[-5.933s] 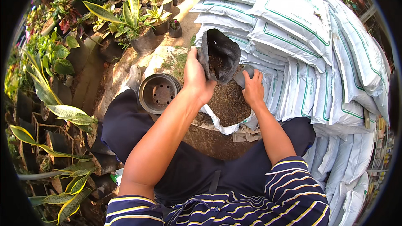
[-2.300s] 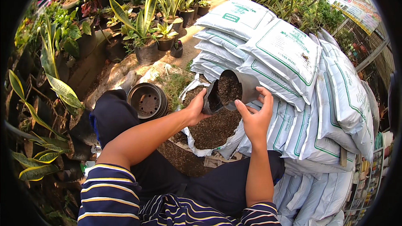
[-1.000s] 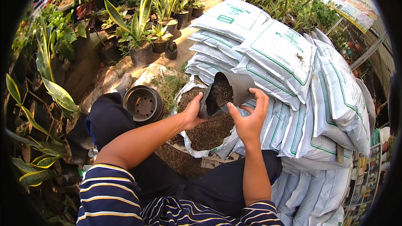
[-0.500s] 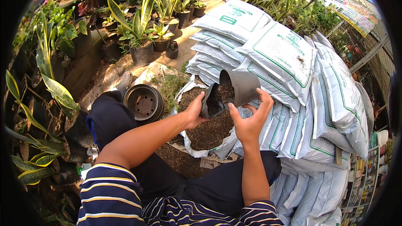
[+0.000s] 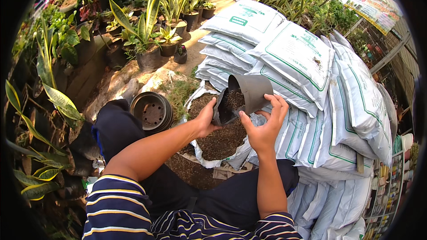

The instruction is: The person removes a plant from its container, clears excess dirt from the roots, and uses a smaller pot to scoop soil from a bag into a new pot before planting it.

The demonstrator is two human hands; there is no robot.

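My right hand [image 5: 263,126] grips a dark plastic plant pot [image 5: 254,92], tipped so its mouth faces left. Brown potting soil [image 5: 232,101] lies inside at its lip. With its fingers wrapped round the side, my left hand [image 5: 206,119] holds a black plastic grow bag [image 5: 219,114] against the pot's mouth. Soil shows at the grow bag's opening; how full it is I cannot tell. Below both hands stands an open white sack [image 5: 198,153] of potting mix, its rim rolled down.
A stack of round black pots [image 5: 153,112] stands left of the open sack. Piled white-and-green sacks [image 5: 291,55] rise close on the right. Potted snake plants [image 5: 147,29] line the far left. My knees flank the sack.
The pot has tipped slightly more toward the grow bag and shifted a little left. More soil shows at its mouth. My left hand stays nearly still.
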